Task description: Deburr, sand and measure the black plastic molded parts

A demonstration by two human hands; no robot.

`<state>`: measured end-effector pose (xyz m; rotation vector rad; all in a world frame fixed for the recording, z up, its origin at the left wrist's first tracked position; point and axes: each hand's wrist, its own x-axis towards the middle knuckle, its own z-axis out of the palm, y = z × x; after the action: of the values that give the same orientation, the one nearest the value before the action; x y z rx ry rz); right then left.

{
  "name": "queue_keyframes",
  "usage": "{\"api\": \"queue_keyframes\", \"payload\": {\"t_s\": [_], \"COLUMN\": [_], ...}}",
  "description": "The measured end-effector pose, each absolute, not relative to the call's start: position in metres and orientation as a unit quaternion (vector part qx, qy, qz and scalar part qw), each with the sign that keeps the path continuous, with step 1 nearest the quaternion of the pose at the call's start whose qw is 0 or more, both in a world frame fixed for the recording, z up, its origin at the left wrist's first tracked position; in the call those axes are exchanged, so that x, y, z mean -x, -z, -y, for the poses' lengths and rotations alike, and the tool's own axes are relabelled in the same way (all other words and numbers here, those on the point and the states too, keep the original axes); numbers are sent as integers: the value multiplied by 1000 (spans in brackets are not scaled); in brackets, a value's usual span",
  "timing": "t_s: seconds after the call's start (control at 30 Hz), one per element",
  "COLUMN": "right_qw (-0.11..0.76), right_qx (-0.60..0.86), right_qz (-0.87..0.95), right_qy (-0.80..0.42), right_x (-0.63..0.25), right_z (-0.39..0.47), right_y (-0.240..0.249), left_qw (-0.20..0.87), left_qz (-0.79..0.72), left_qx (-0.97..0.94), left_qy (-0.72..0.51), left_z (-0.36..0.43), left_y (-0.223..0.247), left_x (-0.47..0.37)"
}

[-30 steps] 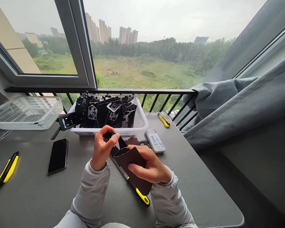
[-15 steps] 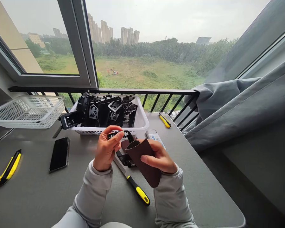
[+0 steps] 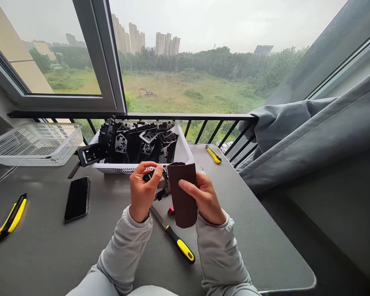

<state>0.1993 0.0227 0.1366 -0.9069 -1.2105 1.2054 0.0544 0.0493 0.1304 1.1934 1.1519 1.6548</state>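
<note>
Between finger and thumb, my left hand [image 3: 144,190] grips a black plastic part [image 3: 163,188] in front of the basket. A bent sheet of dark brown sandpaper [image 3: 185,201] is held in my right hand [image 3: 208,196], thumb on its near face and the other fingers behind it. The sheet's left edge is close to the black part; whether they touch is hard to see. Below my hands a knife [image 3: 179,243] with a black and yellow handle lies on the table, its blade pointing up and left. A small red piece [image 3: 171,211] shows beside the sandpaper.
A white basket [image 3: 142,167] heaped with black plastic parts stands at the back. Left of it is another white basket [image 3: 61,154]. A phone [image 3: 76,199] and a yellow utility knife [image 3: 10,217] lie at left, another utility knife [image 3: 213,154] at back right. Railing and curtain border the table.
The sandpaper has swung from slanted to nearly upright, and the black part has turned in my left hand. The red piece has come into view; the white packet is now mostly covered.
</note>
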Motion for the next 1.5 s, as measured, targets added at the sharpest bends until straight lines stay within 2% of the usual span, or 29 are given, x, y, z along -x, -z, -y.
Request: {"api": "queue_keyframes", "payload": {"t_s": [0.5, 1.0, 1.27, 1.5], "right_qw": [584, 571, 563, 563], "right_qx": [451, 427, 424, 437], "right_qz": [568, 652, 669, 665], "right_qy": [-364, -258, -235, -224], "right_x": [-199, -199, -197, -199], "right_z": [-21, -22, -24, -22], "right_y": [-139, -140, -138, -140], "left_qw": [413, 203, 160, 167], "left_qz": [-420, -377, -349, -353], "left_qx": [-528, -715, -748, -740], "left_qy": [-612, -553, -541, -547], "left_z": [-47, -53, -53, -53], "left_y": [-132, -120, -117, -118], "left_x": [-55, -48, -47, -48]}}
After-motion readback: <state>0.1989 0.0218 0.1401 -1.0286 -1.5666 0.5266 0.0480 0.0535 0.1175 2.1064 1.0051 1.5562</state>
